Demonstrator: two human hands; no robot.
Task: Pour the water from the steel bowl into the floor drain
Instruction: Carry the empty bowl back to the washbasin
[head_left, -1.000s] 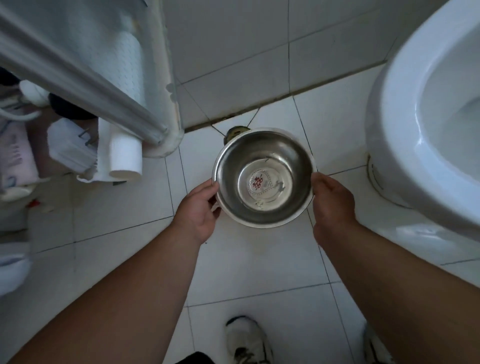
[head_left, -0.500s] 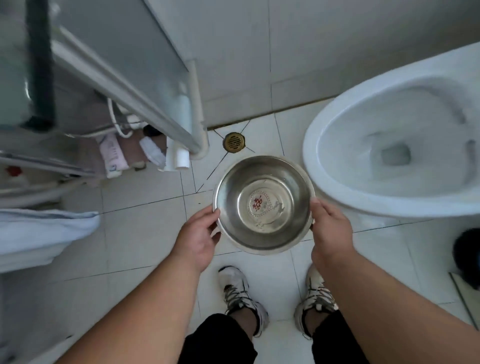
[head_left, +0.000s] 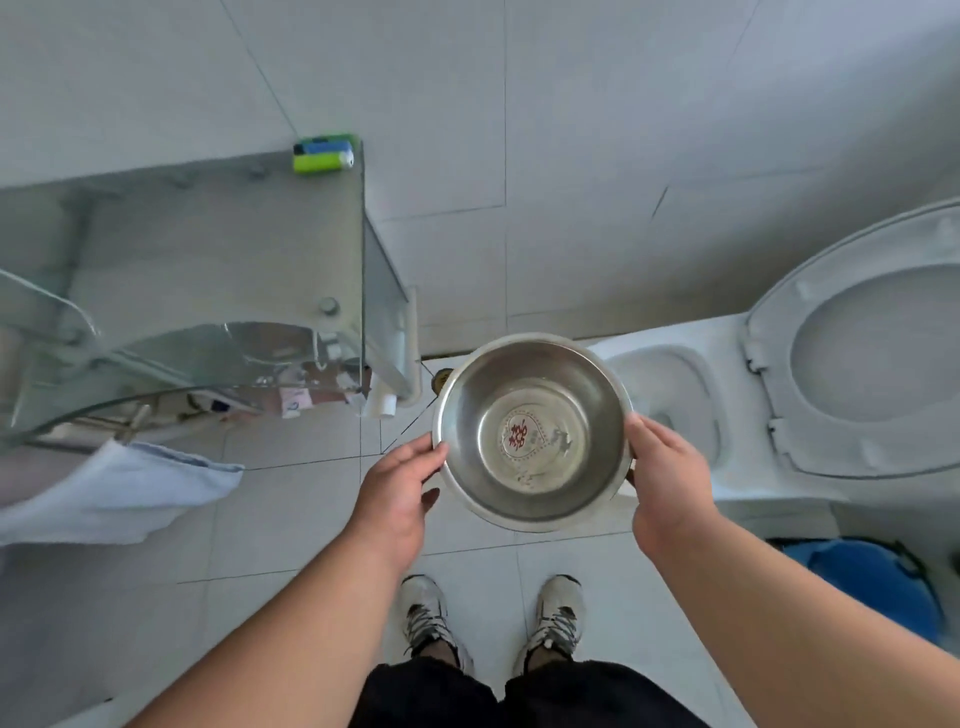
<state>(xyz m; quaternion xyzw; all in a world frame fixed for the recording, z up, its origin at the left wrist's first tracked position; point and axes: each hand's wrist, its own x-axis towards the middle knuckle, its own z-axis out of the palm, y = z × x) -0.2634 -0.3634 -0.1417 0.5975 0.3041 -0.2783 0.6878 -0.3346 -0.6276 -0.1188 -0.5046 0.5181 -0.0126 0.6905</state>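
I hold a round steel bowl (head_left: 532, 431) level in front of me, with a red mark on its flat bottom. My left hand (head_left: 400, 486) grips its left rim and my right hand (head_left: 662, 478) grips its right rim. Any water in it is too faint to make out. The brass floor drain (head_left: 441, 378) peeks out at the bowl's upper left edge, in the floor corner by the wall, mostly hidden behind the bowl.
An open white toilet (head_left: 779, 384) stands at the right with its seat lid up. A glass shelf unit (head_left: 234, 291) is at the left, with a green and blue bottle (head_left: 324, 153) on top and a pale towel (head_left: 119, 488) hanging. A blue bin (head_left: 872, 582) sits at lower right. My shoes (head_left: 431, 618) are below.
The view has risen and pulled back from the floor: I have stood up with the bowl still level in both hands. The drain, earlier fully visible beyond the bowl, is now mostly covered.
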